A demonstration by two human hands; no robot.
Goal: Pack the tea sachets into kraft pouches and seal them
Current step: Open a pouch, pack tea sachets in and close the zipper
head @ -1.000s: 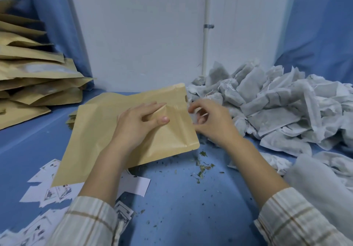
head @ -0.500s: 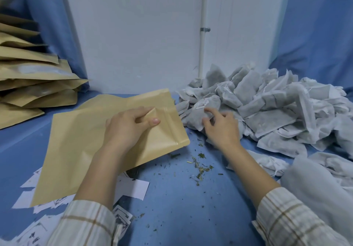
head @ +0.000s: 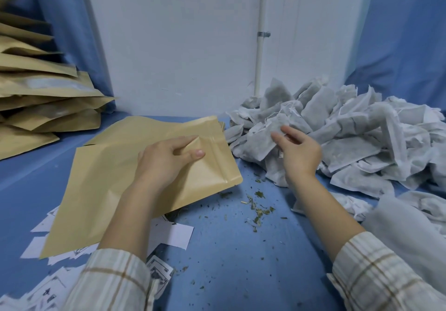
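Left hand point(head: 166, 163) pinches mouth of pouch point(head: 115, 185), thumb and fingers curled on its top layer. Right hand point(head: 300, 156) lifts sachet point(head: 268, 139) off pile point(head: 362, 139), fingers closed round it. Risk: sachet string snags pile, drags others out; pouch mouth collapses.

Flat tan kraft-paper pouch point(head: 103, 190) with zip strip, lying tilted on the blue desk point(head: 241, 262), mouth corner lifted. White-grey mesh tea sachet point(head: 263, 141) raised just above the heaped grey sachet pile point(head: 362, 141), right of pouch.
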